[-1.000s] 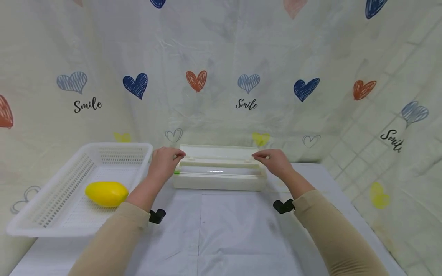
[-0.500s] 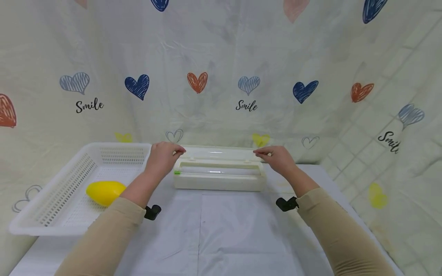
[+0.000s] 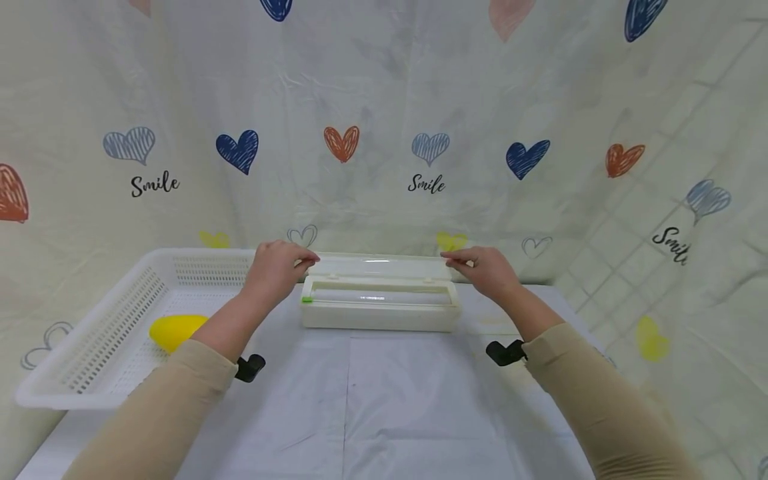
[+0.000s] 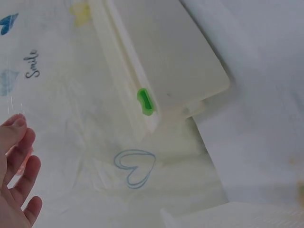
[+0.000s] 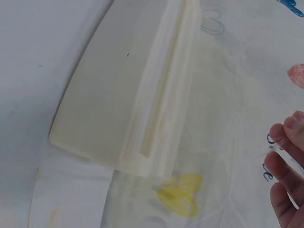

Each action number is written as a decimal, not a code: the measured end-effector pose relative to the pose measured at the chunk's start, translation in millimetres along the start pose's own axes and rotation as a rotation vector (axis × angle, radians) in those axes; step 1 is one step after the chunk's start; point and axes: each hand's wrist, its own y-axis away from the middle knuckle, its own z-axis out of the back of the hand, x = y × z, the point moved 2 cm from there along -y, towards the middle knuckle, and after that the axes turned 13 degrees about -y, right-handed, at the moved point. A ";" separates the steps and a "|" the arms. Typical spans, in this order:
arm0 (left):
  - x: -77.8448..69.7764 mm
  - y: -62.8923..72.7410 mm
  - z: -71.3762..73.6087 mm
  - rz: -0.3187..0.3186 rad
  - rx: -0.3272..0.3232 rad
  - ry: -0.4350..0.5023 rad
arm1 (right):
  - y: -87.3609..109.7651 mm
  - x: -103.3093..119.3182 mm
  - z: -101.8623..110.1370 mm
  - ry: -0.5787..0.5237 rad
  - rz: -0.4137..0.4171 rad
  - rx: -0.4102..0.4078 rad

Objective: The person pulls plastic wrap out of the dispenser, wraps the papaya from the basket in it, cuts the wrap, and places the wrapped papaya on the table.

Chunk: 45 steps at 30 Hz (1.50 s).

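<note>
A cream cling film dispenser stands on the table, its lid raised at the back. A roll shows through its top, and a green slider sits at the left end. My left hand pinches the left edge of a clear sheet of cling film between thumb and index finger. Opposite it, my right hand pinches the right edge the same way. The film is almost invisible apart from glints between the hands. In both wrist views the fingertips stand apart from the dispenser.
A white perforated basket stands at the left with a yellow mango-shaped object in it, partly behind the left forearm. A white cloth covers the table. Behind hangs a curtain printed with hearts.
Both hands have risen slightly and moved back from the dispenser, drifting a little outward while still pinching the film. The left forearm now covers more of the yellow object.
</note>
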 end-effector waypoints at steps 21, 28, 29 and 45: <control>0.6 -2.1 23.7 -0.070 -0.145 -0.056 | 4.4 19.4 23.8 0.053 0.089 -0.043; -1.0 -2.9 35.5 -0.081 -0.203 -0.039 | 4.6 25.1 33.3 0.035 0.123 -0.069; -1.3 -3.1 37.3 -0.080 -0.214 -0.036 | 4.6 26.1 34.6 0.032 0.129 -0.073; -2.5 -12.3 52.8 -0.034 -0.316 0.024 | 4.1 38.7 49.5 0.052 0.236 -0.185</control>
